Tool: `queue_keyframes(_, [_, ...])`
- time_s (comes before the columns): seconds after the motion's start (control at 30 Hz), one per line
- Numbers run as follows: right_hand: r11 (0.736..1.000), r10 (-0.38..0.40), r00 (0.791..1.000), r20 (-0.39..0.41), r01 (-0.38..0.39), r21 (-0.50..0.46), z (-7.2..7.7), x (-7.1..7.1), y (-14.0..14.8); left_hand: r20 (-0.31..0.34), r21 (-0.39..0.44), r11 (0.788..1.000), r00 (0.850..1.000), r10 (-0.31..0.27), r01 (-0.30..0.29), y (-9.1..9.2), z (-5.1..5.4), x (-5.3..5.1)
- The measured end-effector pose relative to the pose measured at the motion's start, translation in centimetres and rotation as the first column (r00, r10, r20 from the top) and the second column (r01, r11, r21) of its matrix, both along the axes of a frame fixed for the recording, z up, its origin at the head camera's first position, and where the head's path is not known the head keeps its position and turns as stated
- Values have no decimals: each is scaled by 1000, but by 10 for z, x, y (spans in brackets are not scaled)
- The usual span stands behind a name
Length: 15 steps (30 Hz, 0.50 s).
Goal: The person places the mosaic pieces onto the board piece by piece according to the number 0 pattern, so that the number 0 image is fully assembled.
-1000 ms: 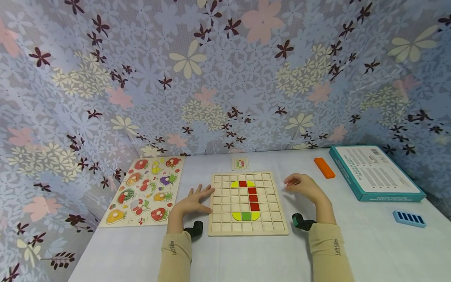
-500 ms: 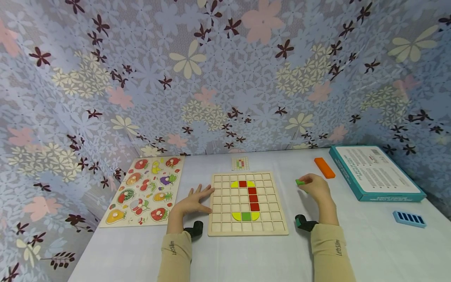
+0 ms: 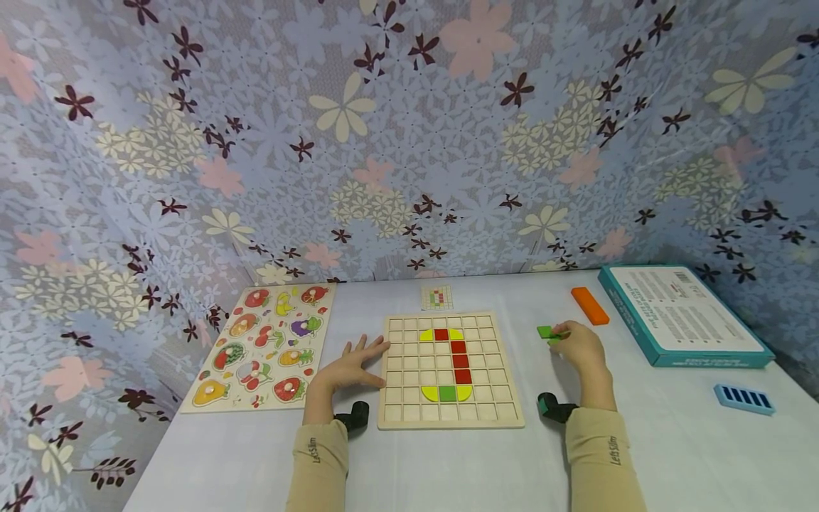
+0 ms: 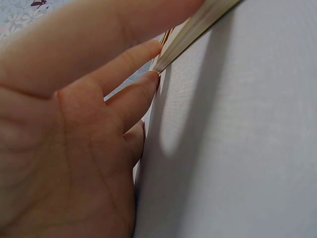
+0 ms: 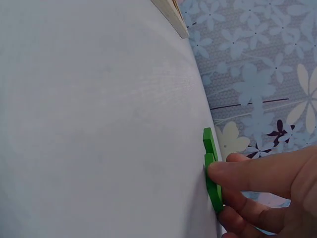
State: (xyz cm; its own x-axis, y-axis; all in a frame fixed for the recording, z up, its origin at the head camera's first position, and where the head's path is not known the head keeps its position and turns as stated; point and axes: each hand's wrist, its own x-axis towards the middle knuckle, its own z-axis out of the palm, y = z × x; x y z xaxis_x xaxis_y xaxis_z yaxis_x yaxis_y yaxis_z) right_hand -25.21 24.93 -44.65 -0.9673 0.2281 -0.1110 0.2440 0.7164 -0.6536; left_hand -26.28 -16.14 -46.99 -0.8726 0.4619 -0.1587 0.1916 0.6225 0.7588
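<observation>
A wooden grid board [image 3: 409,416] lies on the white table. Red squares [image 3: 459,360], yellow rounded-corner tiles [image 3: 429,392] and one green square [image 3: 447,393] sit in its cells. At the board's left edge, my left hand [image 3: 345,366] touches the rim with spread, fairly straight fingers; the left wrist view shows fingertips against the board's side [image 4: 190,37]. To the right of the board, my right hand [image 3: 579,346] pinches a green tile [image 5: 213,183] between thumb and fingers, low over the table. A second green tile [image 3: 545,331] shows just beyond it; whether it is also held I cannot tell.
A small pattern card [image 3: 437,297] lies behind the board. The fruit puzzle board [image 3: 239,345] is at left. An orange block [image 3: 590,306], a teal box [image 3: 691,313] and a blue slotted piece [image 3: 744,398] lie at right. Black wrist devices [image 3: 555,407] sit beside both wrists.
My right hand has moved right and slightly nearer, away from the board. Green tiles now show at its fingertips; none were visible a second ago. The left hand has stayed still.
</observation>
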Motion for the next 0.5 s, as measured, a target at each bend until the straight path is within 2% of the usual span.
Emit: queue_keyframes(0.5, [1000, 3, 1000, -22, -3, -6, -1, -3, -2, -1, -8, 1000, 1000, 2, -2, 0, 1, 1])
